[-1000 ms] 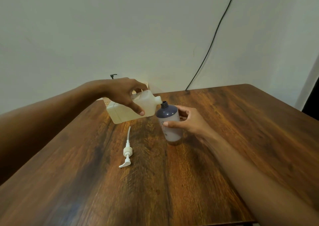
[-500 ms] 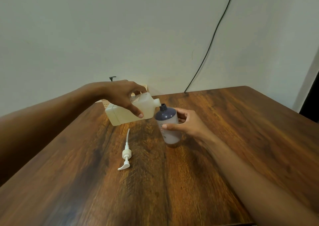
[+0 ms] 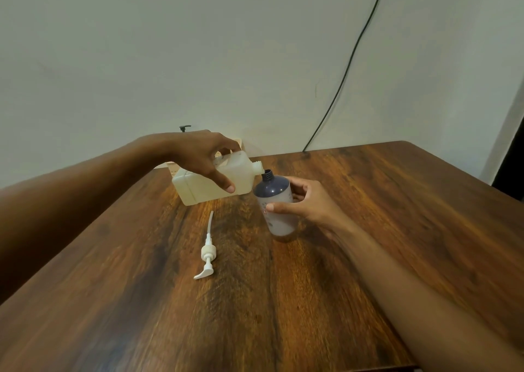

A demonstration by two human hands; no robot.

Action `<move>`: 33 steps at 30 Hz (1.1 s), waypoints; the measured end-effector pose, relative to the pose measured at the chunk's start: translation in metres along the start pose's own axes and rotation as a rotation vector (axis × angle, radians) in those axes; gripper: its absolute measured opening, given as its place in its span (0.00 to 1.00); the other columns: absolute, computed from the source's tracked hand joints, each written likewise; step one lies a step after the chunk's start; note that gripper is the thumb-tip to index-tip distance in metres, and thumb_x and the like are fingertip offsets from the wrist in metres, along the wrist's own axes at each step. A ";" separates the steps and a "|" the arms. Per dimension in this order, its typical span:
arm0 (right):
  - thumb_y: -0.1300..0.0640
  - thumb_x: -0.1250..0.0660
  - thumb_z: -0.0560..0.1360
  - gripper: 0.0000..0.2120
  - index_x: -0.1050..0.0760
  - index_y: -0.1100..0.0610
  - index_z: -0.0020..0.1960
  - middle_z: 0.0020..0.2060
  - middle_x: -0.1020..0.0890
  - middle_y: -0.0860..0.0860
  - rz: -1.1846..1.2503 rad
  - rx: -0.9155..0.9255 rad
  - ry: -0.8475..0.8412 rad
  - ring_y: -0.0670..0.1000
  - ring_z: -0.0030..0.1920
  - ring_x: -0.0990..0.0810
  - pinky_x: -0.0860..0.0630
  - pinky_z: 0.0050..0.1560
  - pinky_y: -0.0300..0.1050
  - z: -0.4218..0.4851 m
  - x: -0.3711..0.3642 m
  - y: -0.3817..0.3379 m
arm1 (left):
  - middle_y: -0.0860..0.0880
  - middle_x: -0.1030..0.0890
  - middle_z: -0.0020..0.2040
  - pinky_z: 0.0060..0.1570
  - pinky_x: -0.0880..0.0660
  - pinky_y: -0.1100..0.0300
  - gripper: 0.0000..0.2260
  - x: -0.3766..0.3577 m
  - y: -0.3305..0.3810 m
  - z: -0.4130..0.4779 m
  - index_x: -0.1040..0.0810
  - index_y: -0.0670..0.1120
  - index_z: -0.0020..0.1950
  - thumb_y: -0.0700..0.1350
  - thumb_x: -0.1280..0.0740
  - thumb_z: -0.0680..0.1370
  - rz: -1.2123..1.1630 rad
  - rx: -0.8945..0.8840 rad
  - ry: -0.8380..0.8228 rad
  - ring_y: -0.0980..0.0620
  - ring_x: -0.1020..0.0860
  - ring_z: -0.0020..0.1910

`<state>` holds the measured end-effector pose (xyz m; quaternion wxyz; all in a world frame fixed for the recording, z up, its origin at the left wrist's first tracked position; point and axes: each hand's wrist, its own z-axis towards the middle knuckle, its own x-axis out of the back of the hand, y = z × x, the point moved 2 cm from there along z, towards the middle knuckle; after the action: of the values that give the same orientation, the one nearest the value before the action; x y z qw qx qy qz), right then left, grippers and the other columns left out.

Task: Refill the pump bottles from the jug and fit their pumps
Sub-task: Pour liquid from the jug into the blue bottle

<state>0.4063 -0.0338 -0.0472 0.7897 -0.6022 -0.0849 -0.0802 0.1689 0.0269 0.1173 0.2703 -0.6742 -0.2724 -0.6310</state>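
Tabletop [image 3: 283, 300] of dark wood lies mostly bare toward its near and right edges. Near the far edge, left hand [image 3: 207, 158] fingers grasp the tilted translucent plastic jug [image 3: 198, 185], spout at the open neck of the dark-shouldered pump bottle [image 3: 276, 204] clasped by the right hand [image 3: 309, 204]. Filling seems underway; flow unclear. White pump [image 3: 207, 254] lies unfitted beside.

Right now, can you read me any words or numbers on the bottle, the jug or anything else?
No text here is readable.
Bottle: small print and a red mark beside the right hand, too blurred to read.
Jug, tipped in the left hand: no lettering shows.
Pump and table: none.
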 end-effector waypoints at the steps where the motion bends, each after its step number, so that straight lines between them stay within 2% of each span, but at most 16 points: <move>1: 0.40 0.13 0.61 0.37 0.18 0.40 0.69 0.61 0.14 0.39 0.000 0.001 0.000 0.45 0.64 0.17 0.19 0.66 0.55 0.000 0.000 0.000 | 0.50 0.22 0.67 0.55 0.24 0.61 0.35 0.000 0.000 0.000 0.30 0.49 0.75 0.59 0.23 0.72 -0.001 0.001 0.000 0.52 0.24 0.58; 7: 0.40 0.13 0.60 0.35 0.18 0.37 0.65 0.60 0.13 0.37 0.013 0.005 -0.004 0.40 0.60 0.16 0.18 0.61 0.48 0.000 0.000 -0.002 | 0.50 0.22 0.68 0.57 0.23 0.58 0.36 -0.001 0.001 -0.002 0.30 0.50 0.75 0.59 0.22 0.72 -0.009 0.017 0.002 0.51 0.23 0.60; 10: 0.43 0.13 0.63 0.31 0.19 0.35 0.63 0.59 0.14 0.35 -0.006 0.016 0.000 0.38 0.58 0.16 0.20 0.59 0.45 0.000 0.002 -0.009 | 0.50 0.23 0.69 0.59 0.23 0.56 0.36 -0.003 0.002 -0.004 0.31 0.50 0.75 0.59 0.22 0.72 -0.030 0.021 0.014 0.50 0.23 0.61; 14: 0.47 0.13 0.65 0.31 0.18 0.40 0.65 0.58 0.13 0.37 -0.011 0.051 0.023 0.38 0.57 0.15 0.19 0.58 0.42 0.001 0.004 -0.019 | 0.49 0.23 0.70 0.59 0.22 0.55 0.36 -0.003 0.000 -0.009 0.31 0.50 0.76 0.59 0.23 0.72 -0.065 0.019 0.052 0.48 0.23 0.64; 17: 0.47 0.13 0.65 0.33 0.18 0.44 0.68 0.59 0.12 0.40 0.001 0.068 0.029 0.40 0.58 0.15 0.18 0.59 0.43 0.000 0.004 -0.025 | 0.49 0.23 0.69 0.61 0.20 0.50 0.34 -0.006 -0.002 -0.015 0.30 0.50 0.74 0.58 0.22 0.72 -0.135 0.007 0.107 0.46 0.23 0.65; 21: 0.49 0.12 0.65 0.33 0.17 0.48 0.68 0.60 0.12 0.42 0.020 0.071 0.043 0.44 0.60 0.14 0.17 0.62 0.45 0.000 0.006 -0.029 | 0.50 0.23 0.68 0.61 0.19 0.45 0.32 -0.019 -0.011 -0.025 0.29 0.51 0.71 0.59 0.22 0.71 -0.317 0.016 0.225 0.46 0.22 0.65; 24: 0.47 0.13 0.62 0.34 0.17 0.48 0.67 0.58 0.11 0.41 0.054 0.070 0.065 0.41 0.58 0.13 0.17 0.54 0.38 -0.002 0.006 -0.034 | 0.53 0.23 0.67 0.61 0.19 0.46 0.31 -0.031 -0.020 -0.032 0.28 0.53 0.69 0.60 0.21 0.71 -0.514 0.012 0.318 0.49 0.23 0.66; 26: 0.48 0.13 0.61 0.33 0.17 0.47 0.65 0.57 0.11 0.40 0.080 0.077 0.078 0.40 0.56 0.13 0.18 0.51 0.34 -0.003 0.004 -0.040 | 0.55 0.22 0.67 0.60 0.19 0.50 0.34 -0.040 -0.024 -0.037 0.28 0.55 0.70 0.64 0.22 0.69 -0.646 0.017 0.352 0.51 0.22 0.66; 28: 0.49 0.13 0.62 0.33 0.17 0.48 0.66 0.57 0.11 0.42 0.106 0.088 0.088 0.42 0.57 0.12 0.17 0.51 0.35 -0.003 0.003 -0.045 | 0.56 0.21 0.67 0.57 0.18 0.55 0.38 -0.051 -0.025 -0.042 0.29 0.56 0.71 0.67 0.23 0.66 -0.771 0.027 0.393 0.52 0.20 0.64; 31: 0.51 0.14 0.63 0.33 0.18 0.50 0.67 0.60 0.11 0.45 0.154 0.102 0.083 0.46 0.60 0.12 0.15 0.54 0.41 -0.002 -0.001 -0.053 | 0.56 0.20 0.66 0.57 0.16 0.50 0.39 -0.067 -0.027 -0.048 0.28 0.57 0.72 0.67 0.22 0.65 -0.918 0.045 0.460 0.53 0.18 0.62; 33: 0.51 0.14 0.63 0.32 0.18 0.48 0.66 0.60 0.11 0.45 0.177 0.107 0.085 0.46 0.61 0.13 0.15 0.55 0.41 -0.003 -0.002 -0.058 | 0.56 0.20 0.66 0.58 0.17 0.47 0.38 -0.077 -0.027 -0.049 0.28 0.58 0.72 0.67 0.22 0.66 -0.971 0.054 0.505 0.51 0.19 0.63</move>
<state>0.3910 -0.0517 0.0064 0.8277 -0.5603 -0.0018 -0.0311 0.1112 0.0089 0.0441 0.0220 -0.2916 -0.4949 -0.8183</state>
